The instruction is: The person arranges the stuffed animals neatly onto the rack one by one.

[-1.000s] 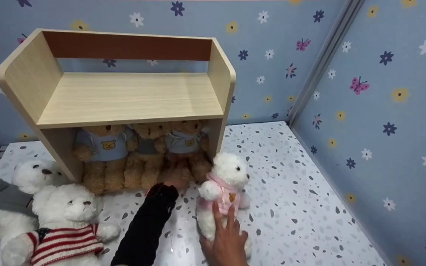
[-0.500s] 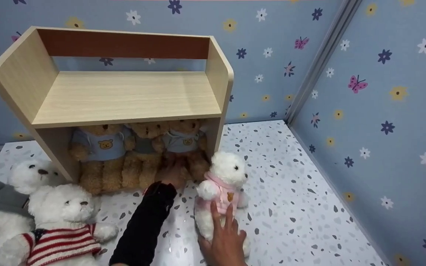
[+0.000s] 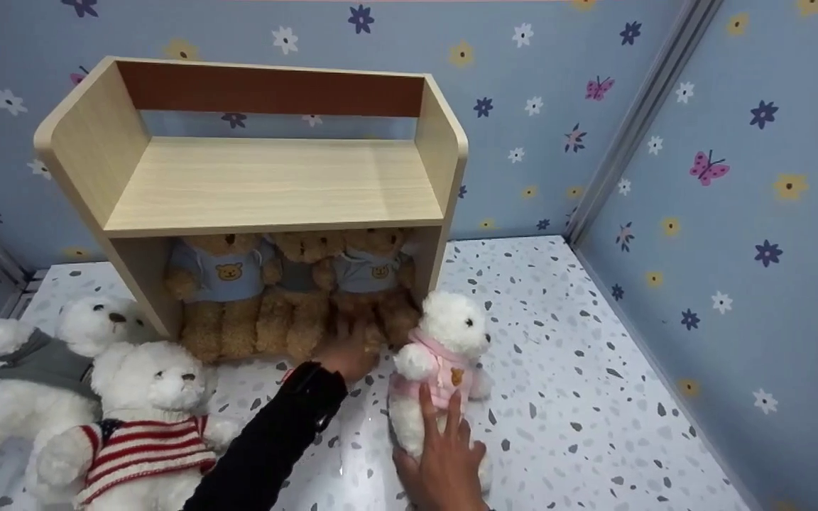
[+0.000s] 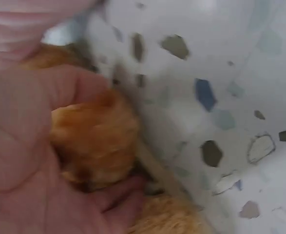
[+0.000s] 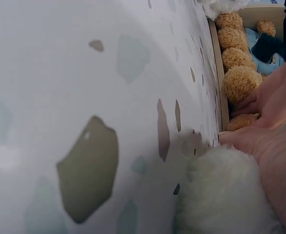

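Observation:
Three brown teddy bears stand side by side in the lower compartment of the wooden shelf [image 3: 274, 184]. My left hand [image 3: 348, 353] reaches to the rightmost brown teddy bear [image 3: 370, 277], and in the left wrist view its thumb and fingers curl round that bear's foot [image 4: 101, 139]. In front of the shelf's right side is a white teddy bear [image 3: 451, 326] in a pink hoodie. My right hand [image 3: 444, 458] holds it at the lower body, thumb on the left and two fingers stretched up its front. The right wrist view shows its white fur [image 5: 225, 195] against that hand.
On the left, a white teddy bear [image 3: 157, 383] in a red-striped sweater leans by another white bear [image 3: 104, 326] in a grey top. The speckled surface [image 3: 551, 397] runs to the flowered walls [image 3: 757, 213] behind and on the right.
My left hand has drawn back slightly from under the shelf and shows more clearly at the bear's foot. The right hand stays on the white bear. The head view has shifted a little.

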`<state>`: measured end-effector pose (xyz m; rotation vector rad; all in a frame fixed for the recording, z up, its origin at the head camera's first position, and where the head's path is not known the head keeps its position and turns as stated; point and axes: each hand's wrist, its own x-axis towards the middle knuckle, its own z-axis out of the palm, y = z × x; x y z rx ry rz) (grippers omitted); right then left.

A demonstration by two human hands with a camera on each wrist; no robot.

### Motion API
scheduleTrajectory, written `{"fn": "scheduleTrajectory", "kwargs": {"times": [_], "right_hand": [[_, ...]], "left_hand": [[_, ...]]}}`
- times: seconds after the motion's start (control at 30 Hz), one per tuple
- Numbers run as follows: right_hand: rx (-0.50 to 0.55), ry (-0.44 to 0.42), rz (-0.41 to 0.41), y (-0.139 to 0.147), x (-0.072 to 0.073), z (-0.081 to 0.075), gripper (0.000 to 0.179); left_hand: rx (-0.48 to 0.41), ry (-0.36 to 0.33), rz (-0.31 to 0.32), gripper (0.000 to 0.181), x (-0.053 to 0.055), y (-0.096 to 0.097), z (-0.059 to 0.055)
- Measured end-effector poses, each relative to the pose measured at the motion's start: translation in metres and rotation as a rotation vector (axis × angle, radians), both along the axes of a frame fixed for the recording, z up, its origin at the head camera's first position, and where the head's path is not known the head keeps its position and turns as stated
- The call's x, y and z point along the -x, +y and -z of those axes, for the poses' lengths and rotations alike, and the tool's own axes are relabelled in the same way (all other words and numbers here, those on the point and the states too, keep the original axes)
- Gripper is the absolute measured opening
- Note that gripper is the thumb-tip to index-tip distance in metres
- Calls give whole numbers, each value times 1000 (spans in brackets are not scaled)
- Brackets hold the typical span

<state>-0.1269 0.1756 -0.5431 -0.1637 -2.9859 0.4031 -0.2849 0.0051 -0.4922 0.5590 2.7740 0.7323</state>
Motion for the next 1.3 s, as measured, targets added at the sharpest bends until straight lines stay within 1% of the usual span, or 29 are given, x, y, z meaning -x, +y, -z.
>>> {"fn": "scheduleTrajectory", "kwargs": {"times": [0.03, 0.07, 0.1, 0.13, 0.2, 0.27, 0.3, 0.37, 0.43, 0.5, 0.57, 0.63, 0.7, 0.73, 0.8, 0.87, 0.93, 1.0, 1.03, 1.07, 1.13, 1.23, 1.3], "right_hand": [[9, -3, -1, -1, 0, 0, 100], [19, -4, -2, -1, 0, 0, 99], [25, -4, -3, -1, 0, 0, 98], [35, -1, -3, -1, 0, 0, 96], [56, -1, -9, 0, -1, -1, 90], [77, 1, -21, 0, -2, -1, 81], [91, 7, -31, 0, -2, -1, 76], [129, 20, -49, 1, -3, -1, 67], [168, 35, -68, 1, -4, -2, 62], [208, 40, -79, 2, -5, -4, 59], [238, 28, -81, 2, -5, -5, 58], [265, 12, -70, 4, -5, -8, 59], [287, 4, -56, 5, -4, -10, 60], [299, 0, -51, 6, -4, -12, 61], [325, -3, -44, 7, -3, -15, 62], [344, -9, -46, 8, -2, -16, 63], [358, -23, -51, 8, -2, -16, 63], [373, -29, -60, 8, -2, -16, 64], [379, -32, -64, 8, -2, -16, 64], [383, -34, -68, 8, -1, -16, 65], [390, -31, -72, 10, 0, -17, 66], [387, -23, -69, 13, 1, -18, 67], [380, -17, -68, 15, 1, -19, 67]], "left_hand": [[-21, -49, 2, 78, -7, -4, -10], [-40, -112, 2, 74, -14, -9, -20], [-50, -157, 10, 71, -21, -16, -29], [-49, -195, 23, 70, -28, -24, -37], [-39, -244, 46, 67, -41, -41, -49], [-32, -264, 53, 65, -55, -61, -58], [-23, -262, 48, 65, -62, -71, -62], [-18, -229, 15, 64, -74, -93, -66], [2, -169, -45, 65, -87, -115, -67], [32, -96, -124, 68, -99, -137, -65], [61, -50, -218, 72, -111, -157, -60], [68, -46, -299, 77, -121, -172, -52], [63, -63, -355, 85, -130, -183, -41], [57, -75, -380, 89, -134, -187, -36], [51, -75, -424, 100, -142, -192, -24], [54, -59, -477, 112, -146, -192, -13], [66, -41, -555, 122, -148, -191, -3], [91, -21, -634, 128, -151, -188, 4], [106, -10, -663, 131, -152, -187, 7], [122, 2, -684, 133, -153, -187, 9], [161, 42, -690, 135, -155, -186, 13], [200, 135, -648, 136, -157, -186, 18], [220, 207, -633, 134, -159, -188, 21]]}}
